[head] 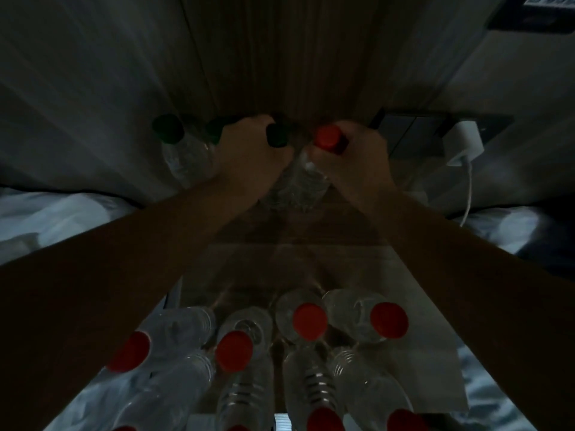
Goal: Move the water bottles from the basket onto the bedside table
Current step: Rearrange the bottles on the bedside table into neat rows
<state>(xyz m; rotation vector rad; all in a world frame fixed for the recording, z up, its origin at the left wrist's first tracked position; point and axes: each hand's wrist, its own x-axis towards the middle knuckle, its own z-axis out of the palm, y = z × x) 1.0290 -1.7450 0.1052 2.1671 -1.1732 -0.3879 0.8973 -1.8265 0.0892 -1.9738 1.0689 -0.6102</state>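
The scene is dim. My left hand grips the neck of a clear bottle with a dark green cap at the far end of the bedside table. My right hand grips a clear bottle with a red cap right beside it. Two more green-capped bottles stand to the left of my left hand. Several red-capped bottles stand upright close to me at the bottom of the view. The basket is not in sight.
A wooden panel rises behind the table. On the right wall, a switch plate holds a white charger with a hanging cable. White bedding lies on both sides of the table.
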